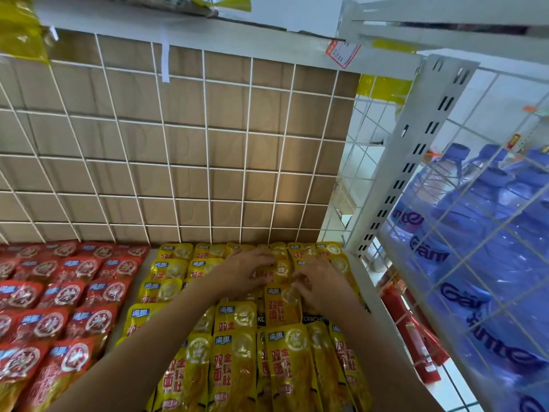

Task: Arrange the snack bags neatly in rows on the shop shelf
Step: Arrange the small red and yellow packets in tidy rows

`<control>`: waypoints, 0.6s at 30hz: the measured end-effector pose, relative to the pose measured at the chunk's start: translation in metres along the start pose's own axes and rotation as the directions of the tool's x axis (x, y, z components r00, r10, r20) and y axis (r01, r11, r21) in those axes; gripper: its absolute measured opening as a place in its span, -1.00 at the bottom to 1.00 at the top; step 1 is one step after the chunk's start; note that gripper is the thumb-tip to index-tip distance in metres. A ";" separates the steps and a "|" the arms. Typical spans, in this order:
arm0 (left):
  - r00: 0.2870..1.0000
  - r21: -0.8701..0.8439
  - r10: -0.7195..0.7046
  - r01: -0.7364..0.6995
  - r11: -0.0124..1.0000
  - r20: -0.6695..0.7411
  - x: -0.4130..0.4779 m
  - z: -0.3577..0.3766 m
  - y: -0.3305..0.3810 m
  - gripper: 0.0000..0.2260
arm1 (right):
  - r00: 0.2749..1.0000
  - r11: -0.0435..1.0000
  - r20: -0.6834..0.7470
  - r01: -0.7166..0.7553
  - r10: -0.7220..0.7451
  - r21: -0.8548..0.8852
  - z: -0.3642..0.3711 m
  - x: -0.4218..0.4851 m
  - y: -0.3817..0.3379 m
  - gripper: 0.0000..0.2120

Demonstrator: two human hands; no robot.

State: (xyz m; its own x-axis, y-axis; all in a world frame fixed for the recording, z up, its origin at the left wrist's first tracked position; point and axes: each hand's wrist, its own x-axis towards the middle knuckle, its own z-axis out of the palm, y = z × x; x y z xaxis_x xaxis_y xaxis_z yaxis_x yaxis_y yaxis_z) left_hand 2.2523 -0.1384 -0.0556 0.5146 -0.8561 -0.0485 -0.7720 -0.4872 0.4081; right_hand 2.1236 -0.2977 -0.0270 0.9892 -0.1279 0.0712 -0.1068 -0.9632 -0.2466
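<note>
The yellow snack bags [234, 319] are laid flat in rows on the shelf [364, 285], long axes front to back, tops toward the wire grid [208, 162]. They are pressed by the left hand [246, 270], grip spread; the right hand [322, 282] is laid on them with its grip bent, and pinching or not cannot be told.

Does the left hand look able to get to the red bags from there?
Probably yes. The left hand rests on the yellow bags, and the red bags lie uncovered right beside them, with nothing standing between.
</note>
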 end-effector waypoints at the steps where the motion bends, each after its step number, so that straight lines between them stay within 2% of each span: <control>1: 1.000 0.010 0.003 -0.003 1.000 0.009 0.000 -0.001 0.001 -0.58 | 1.000 1.000 0.025 -0.005 0.005 -0.002 -0.001 -0.001 -0.001 -0.76; 6: 1.000 0.047 -0.012 0.012 0.999 0.003 0.002 -0.003 0.003 -0.58 | 0.993 0.995 0.102 -0.063 0.056 0.076 0.002 -0.002 -0.004 -0.73; 10: 1.000 0.074 -0.018 0.020 0.997 -0.020 0.001 -0.003 0.005 -0.57 | 0.988 0.954 0.090 -0.146 0.127 0.263 0.004 -0.002 -0.003 -0.87; 14: 0.998 0.065 -0.012 0.016 0.998 -0.059 0.001 -0.001 0.003 -0.58 | 0.980 0.938 0.123 -0.184 0.154 0.293 0.004 0.004 -0.001 -0.98; 16: 0.997 0.062 -0.005 0.010 0.998 -0.071 0.001 -0.001 0.004 -0.60 | 0.978 0.933 0.125 -0.197 0.166 0.302 0.005 0.005 -0.001 -0.83; 18: 0.997 0.052 -0.005 0.009 0.999 -0.078 0.001 -0.002 0.005 -0.61 | 0.978 0.927 0.108 -0.203 0.177 0.315 0.006 0.005 0.000 -0.78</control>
State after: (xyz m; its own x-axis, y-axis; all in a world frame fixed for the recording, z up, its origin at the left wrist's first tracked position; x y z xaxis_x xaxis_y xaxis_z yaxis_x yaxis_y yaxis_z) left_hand 2.2498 -0.1413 -0.0522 0.5460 -0.8375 0.0204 -0.7855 -0.5034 0.3601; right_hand 2.1294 -0.2974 -0.0323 0.9595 -0.2705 -0.0780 -0.2680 -0.7928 -0.5474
